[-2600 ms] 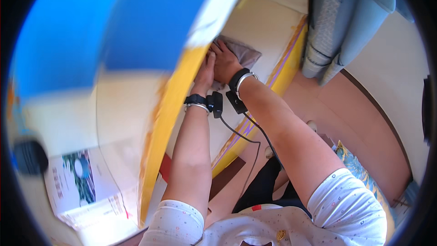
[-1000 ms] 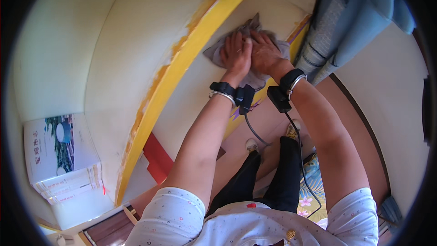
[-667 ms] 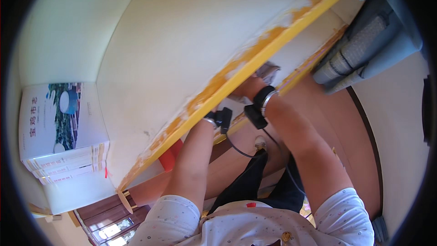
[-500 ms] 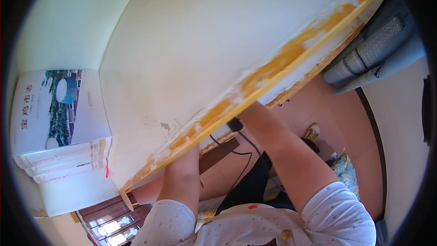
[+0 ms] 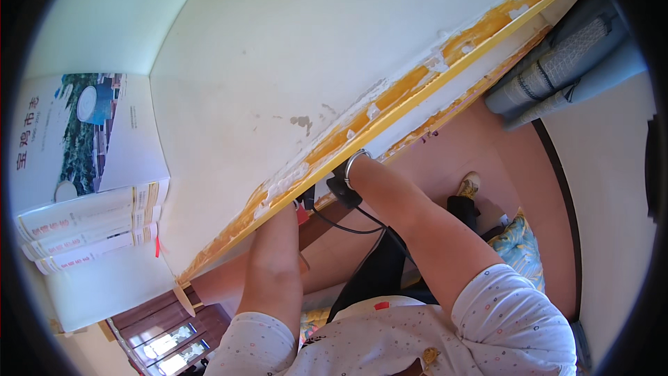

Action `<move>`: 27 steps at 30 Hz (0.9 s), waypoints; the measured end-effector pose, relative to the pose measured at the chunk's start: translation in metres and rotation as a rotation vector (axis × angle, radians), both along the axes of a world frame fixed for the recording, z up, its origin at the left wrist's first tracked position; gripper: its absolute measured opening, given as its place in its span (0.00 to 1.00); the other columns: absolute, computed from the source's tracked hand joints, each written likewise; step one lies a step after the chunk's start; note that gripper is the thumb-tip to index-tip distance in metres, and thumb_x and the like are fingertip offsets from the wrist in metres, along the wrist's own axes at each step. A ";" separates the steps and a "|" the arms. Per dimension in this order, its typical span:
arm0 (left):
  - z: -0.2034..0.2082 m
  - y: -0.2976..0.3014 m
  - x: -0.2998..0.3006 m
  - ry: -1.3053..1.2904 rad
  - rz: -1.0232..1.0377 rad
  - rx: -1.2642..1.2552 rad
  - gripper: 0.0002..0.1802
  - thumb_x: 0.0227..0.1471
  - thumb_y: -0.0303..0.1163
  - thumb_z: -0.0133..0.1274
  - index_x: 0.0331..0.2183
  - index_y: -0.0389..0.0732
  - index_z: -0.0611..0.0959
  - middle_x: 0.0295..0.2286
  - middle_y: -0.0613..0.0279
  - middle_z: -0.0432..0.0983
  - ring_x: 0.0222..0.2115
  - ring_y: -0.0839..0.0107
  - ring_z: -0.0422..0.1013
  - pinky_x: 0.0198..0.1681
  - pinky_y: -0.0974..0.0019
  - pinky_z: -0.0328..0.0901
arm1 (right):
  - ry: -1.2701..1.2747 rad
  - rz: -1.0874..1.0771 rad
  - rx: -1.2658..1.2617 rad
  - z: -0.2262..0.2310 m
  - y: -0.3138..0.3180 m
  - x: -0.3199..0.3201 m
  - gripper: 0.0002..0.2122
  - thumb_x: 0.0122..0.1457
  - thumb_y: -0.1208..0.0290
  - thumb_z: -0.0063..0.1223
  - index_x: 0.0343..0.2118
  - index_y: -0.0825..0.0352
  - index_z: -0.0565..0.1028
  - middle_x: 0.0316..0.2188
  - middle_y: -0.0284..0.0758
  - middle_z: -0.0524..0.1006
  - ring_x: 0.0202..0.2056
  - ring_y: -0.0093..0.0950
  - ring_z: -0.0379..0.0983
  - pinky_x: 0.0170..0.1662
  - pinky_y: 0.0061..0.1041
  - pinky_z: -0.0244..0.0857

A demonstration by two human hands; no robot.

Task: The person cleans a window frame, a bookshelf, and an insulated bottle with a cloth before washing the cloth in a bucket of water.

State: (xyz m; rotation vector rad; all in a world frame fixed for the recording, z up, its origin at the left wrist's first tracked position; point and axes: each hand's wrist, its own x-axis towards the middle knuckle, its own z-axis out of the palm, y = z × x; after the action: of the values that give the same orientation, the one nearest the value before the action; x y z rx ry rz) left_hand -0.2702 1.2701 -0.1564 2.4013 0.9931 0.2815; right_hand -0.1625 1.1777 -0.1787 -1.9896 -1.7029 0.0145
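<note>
Both my hands are hidden beneath a white tabletop [image 5: 292, 49] with a worn, chipped yellow edge. My left forearm [image 5: 273, 257] goes in under its near side. To the right, my right forearm [image 5: 410, 205] reaches under the same edge, a silver bracelet [image 5: 357, 160] at its wrist. A black box-like piece [image 5: 344, 191] sits beside that wrist, and a black cable [image 5: 348, 228] runs down from this area. Near the left wrist another small black piece [image 5: 306, 198] shows in part. Whatever the fingers touch or hold is out of sight.
Thick books [image 5: 90, 139] with a picture cover are stacked at the left on the tabletop. Grey-blue curtains [image 5: 557, 76] hang at the upper right. A patterned cushion [image 5: 518, 251] lies at the lower right near a shoe [image 5: 469, 184] on the reddish floor [image 5: 501, 146].
My right arm has drawn back from under the edge, so the bracelet and more of the black piece now show. The view has shifted slightly; the books appear higher.
</note>
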 end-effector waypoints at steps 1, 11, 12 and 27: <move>-0.003 -0.007 0.003 -0.005 -0.002 -0.001 0.27 0.62 0.43 0.30 0.54 0.34 0.64 0.54 0.43 0.59 0.58 0.50 0.51 0.61 0.57 0.44 | 0.033 0.027 -0.013 -0.003 -0.005 0.002 0.20 0.56 0.64 0.39 0.50 0.64 0.72 0.54 0.34 0.69 0.59 0.28 0.57 0.64 0.33 0.39; 0.006 -0.060 -0.055 0.031 0.030 0.200 0.30 0.62 0.44 0.31 0.55 0.29 0.62 0.58 0.43 0.51 0.61 0.50 0.44 0.63 0.56 0.39 | 0.276 0.290 -0.251 0.061 -0.071 -0.027 0.24 0.56 0.60 0.42 0.54 0.66 0.67 0.59 0.37 0.61 0.62 0.37 0.49 0.65 0.39 0.34; -0.007 -0.077 -0.043 0.019 0.007 0.159 0.30 0.62 0.44 0.31 0.55 0.29 0.62 0.58 0.43 0.51 0.61 0.50 0.44 0.63 0.56 0.39 | 0.156 0.319 -0.295 0.037 -0.081 -0.023 0.24 0.55 0.60 0.43 0.54 0.66 0.68 0.59 0.37 0.62 0.62 0.37 0.49 0.65 0.39 0.35; -0.004 -0.213 0.177 0.210 -0.025 -0.029 0.38 0.58 0.56 0.29 0.58 0.34 0.60 0.62 0.51 0.43 0.63 0.51 0.35 0.62 0.47 0.32 | 0.094 -0.051 0.184 -0.015 -0.212 0.158 0.13 0.44 0.72 0.52 0.34 0.69 0.78 0.40 0.41 0.76 0.48 0.37 0.69 0.54 0.33 0.60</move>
State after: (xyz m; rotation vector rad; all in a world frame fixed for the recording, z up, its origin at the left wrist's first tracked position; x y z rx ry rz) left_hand -0.0931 1.0573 -0.1604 2.4512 1.0493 0.0055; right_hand -0.0047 0.9656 -0.1937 -1.8662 -1.5366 -0.0628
